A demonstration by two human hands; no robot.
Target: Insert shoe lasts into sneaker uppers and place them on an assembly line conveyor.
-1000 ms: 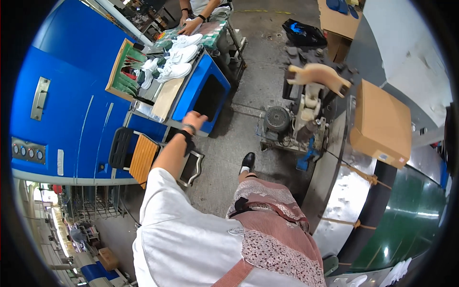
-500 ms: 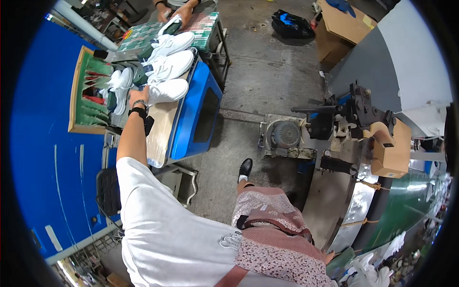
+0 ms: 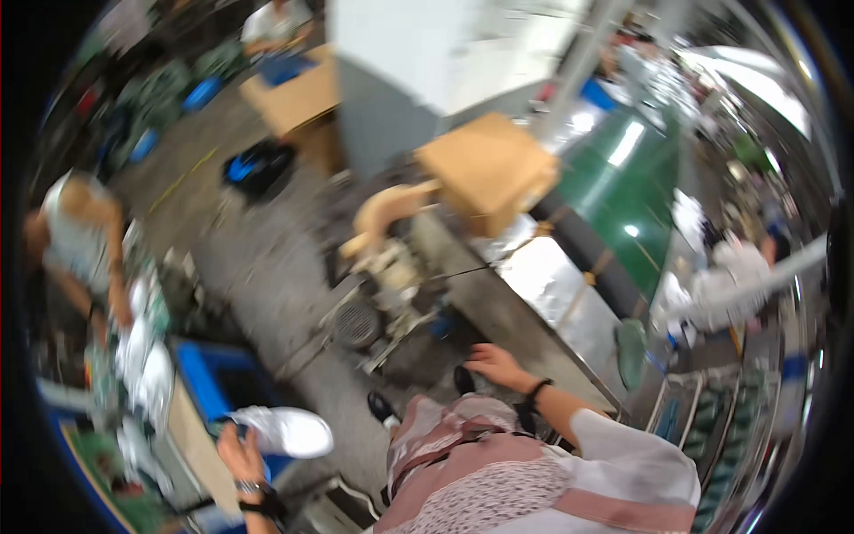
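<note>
A white sneaker (image 3: 292,432) with its toe pointing right is in my left hand (image 3: 238,456), whose fingers close round the heel end. The shoe is held out over the near end of the bench, beside the blue box (image 3: 203,378). More white sneakers (image 3: 153,378) stand in a row on the bench, blurred by motion. My right hand (image 3: 498,366) is in the air in front of my apron, fingers stretched out and nothing in them. The nearest thing to it is the edge of the grey metal bench of the machine (image 3: 360,325).
At the far left another person (image 3: 84,236) bends over the shoes. A cardboard box (image 3: 489,169) sits beyond the machine, near a green conveyor belt (image 3: 609,182). A black bag (image 3: 260,169) lies on the floor. Racks (image 3: 712,436) with green pieces stand at the right.
My view has turned right, toward the machine and conveyor. The sneaker my left hand touched on the bench is now lifted off it. My right hand has come up into plain sight.
</note>
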